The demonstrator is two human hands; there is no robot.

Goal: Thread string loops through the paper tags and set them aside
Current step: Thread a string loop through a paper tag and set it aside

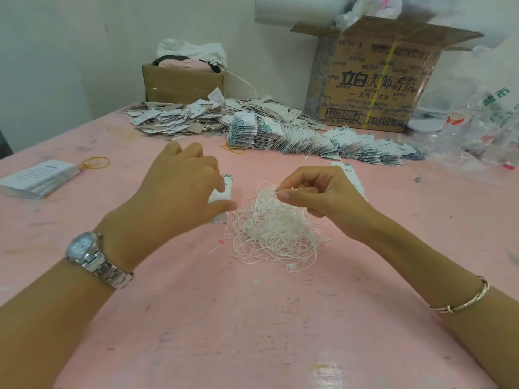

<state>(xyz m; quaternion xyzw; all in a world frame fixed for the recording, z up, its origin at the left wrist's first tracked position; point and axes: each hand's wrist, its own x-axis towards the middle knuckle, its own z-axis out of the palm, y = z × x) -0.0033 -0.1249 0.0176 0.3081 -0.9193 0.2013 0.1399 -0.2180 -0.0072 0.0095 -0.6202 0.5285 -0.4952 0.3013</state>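
A tangled heap of white string loops lies on the pink table between my hands. My right hand pinches one strand at the top of the heap between thumb and forefinger. My left hand holds a small stack of white paper tags with thumb and fingers, just left of the heap. Another tag lies partly hidden behind my right hand. Threaded tags lie fanned in a long row at the back.
A loose pile of tags spreads at the back left before a small carton. A large printed carton stands back right, beside plastic bags. A wrapped tag stack and yellow rubber bands lie left.
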